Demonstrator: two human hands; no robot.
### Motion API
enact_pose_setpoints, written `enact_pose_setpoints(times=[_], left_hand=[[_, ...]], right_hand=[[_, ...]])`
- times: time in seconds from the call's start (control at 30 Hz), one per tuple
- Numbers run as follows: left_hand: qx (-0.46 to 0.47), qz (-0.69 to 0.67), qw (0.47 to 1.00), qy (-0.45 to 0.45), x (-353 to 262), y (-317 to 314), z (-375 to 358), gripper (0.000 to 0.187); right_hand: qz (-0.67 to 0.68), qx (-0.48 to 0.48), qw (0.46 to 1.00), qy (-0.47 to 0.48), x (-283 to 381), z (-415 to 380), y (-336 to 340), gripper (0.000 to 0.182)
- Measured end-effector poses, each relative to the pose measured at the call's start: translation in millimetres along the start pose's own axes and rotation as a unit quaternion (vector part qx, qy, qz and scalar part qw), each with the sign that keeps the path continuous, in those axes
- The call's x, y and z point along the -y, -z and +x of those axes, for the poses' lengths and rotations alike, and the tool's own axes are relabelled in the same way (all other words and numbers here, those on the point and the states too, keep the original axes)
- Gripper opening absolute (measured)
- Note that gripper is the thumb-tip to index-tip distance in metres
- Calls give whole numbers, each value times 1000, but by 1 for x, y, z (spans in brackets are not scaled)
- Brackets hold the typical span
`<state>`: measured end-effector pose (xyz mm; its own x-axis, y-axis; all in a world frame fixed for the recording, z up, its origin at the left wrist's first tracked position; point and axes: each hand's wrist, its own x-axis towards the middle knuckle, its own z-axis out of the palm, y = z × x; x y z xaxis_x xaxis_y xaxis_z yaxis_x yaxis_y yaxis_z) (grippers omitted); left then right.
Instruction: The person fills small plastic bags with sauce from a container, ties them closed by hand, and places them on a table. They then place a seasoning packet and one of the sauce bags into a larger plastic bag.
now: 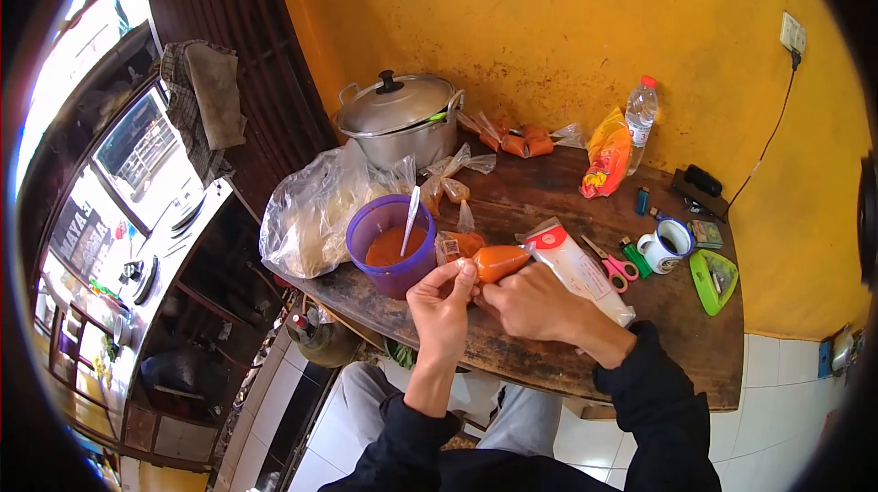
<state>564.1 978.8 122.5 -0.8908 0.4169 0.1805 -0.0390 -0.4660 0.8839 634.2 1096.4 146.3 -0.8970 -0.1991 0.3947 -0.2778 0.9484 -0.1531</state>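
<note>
A: where's the orange bag point(501, 262) at?
B: up over the table's point(677, 346) near edge, between both hands. left hand point(444, 298) has its thumb and finger pinched at one end. right hand point(530, 302) is curled against it, fingertips partly hidden, so can't tell how tight.
A: anything crowding them?
B: yeah, purple tub point(391, 283) just beside the left hand, white packet point(585, 277) partly behind the right. pink scissors point(622, 271) and mug point(665, 247) sit further right, lidded pot point(402, 122) at the back.
</note>
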Motion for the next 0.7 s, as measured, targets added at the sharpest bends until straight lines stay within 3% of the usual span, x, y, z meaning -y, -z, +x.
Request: enact_pose_setpoints(times=[0.07,0.17,0.27,0.33,0.43,0.53,0.7], left_hand=[[-7,16,1000,0,7,-3,0,10],[35,110,989,-98,17,-7,4,10],[91,153,980,-92,17,-5,7,8],[100,182,972,-106,12,-4,10,8],[136,245,948,-154,-4,-7,8,9],[161,271,928,-199,-7,-8,5,11],[155,329,902,-231,-6,-10,-2,12]], right_hand=[[9,-40,999,-9,-2,2,9,22],[8,-45,998,-35,-7,1,23,24],[24,-39,996,-75,-14,1,29,28],[113,-76,987,-84,-18,2,27,29],[196,-76,969,-128,-16,4,33,27],[239,-69,962,-113,-17,3,31,26],[178,-53,977,-103,-16,4,43,19]])
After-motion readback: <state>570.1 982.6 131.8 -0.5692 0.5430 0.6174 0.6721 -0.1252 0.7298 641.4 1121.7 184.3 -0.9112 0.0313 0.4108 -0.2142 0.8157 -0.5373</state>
